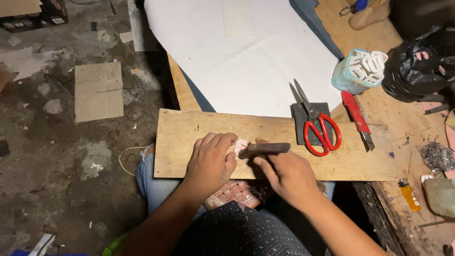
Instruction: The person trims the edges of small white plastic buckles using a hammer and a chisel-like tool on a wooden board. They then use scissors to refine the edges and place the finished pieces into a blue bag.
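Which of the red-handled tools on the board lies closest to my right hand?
The red-handled scissors, lying on a dark square pad; the red utility knife lies farther right.

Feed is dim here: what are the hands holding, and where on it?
Right hand grips a dark-handled tool by its handle. Left hand pins a small pink piece by its edge.

Board (189, 142): lies across the person's lap under both hands, its right end on the bench (407, 128); left hand (208, 163) and right hand (284, 173) meet at mid-board on a small flat piece (241, 146), the right hand holding a tool (265, 148) that points left onto the piece. Right of the hands on the board: scissors (320, 125) on a square pad (313, 122), then a utility knife (358, 116) straddling board and bench. Beyond the hands: large sheet (246, 57); far right on the bench, a cup of loops (360, 71), a bag (419, 66) and a lighter (409, 194).
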Demonstrator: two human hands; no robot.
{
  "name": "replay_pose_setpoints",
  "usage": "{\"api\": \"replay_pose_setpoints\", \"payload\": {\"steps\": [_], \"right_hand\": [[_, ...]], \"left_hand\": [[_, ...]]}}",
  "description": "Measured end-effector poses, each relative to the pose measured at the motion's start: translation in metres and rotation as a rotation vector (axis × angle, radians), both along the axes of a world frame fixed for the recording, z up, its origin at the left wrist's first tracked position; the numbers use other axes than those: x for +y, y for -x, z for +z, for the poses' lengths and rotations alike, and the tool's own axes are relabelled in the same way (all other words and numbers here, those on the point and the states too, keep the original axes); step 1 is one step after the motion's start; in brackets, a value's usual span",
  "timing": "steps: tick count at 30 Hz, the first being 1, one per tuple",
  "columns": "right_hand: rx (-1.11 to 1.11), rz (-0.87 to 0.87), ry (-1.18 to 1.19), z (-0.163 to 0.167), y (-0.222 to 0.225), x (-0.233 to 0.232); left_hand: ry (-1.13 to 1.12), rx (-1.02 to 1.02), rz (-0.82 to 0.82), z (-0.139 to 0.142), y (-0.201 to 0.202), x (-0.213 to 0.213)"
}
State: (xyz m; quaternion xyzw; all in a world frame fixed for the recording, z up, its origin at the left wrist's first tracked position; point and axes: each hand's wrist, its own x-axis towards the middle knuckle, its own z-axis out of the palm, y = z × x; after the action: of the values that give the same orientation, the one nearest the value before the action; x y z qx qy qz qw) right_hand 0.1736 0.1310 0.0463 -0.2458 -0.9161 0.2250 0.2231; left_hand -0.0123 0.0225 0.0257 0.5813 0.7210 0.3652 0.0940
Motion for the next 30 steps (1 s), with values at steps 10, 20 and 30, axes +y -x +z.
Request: {"api": "replay_pose_setpoints", "payload": {"steps": [10,20,30], "right_hand": [[0.075,-0.102,0.460,-0.004,-0.036,0.018],[0.220,0.004,0.104,-0.016,0.001,-0.010],[0.129,-0.133,0.479,0.008,-0.012,0.014]], "left_hand": [[0.021,0.056,-0.060,0.007,-0.004,0.004],[-0.066,0.076,-0.048,-0.009,-0.003,0.005],[-0.083,0.229,-0.062,-0.019,-0.007,0.007]]}}
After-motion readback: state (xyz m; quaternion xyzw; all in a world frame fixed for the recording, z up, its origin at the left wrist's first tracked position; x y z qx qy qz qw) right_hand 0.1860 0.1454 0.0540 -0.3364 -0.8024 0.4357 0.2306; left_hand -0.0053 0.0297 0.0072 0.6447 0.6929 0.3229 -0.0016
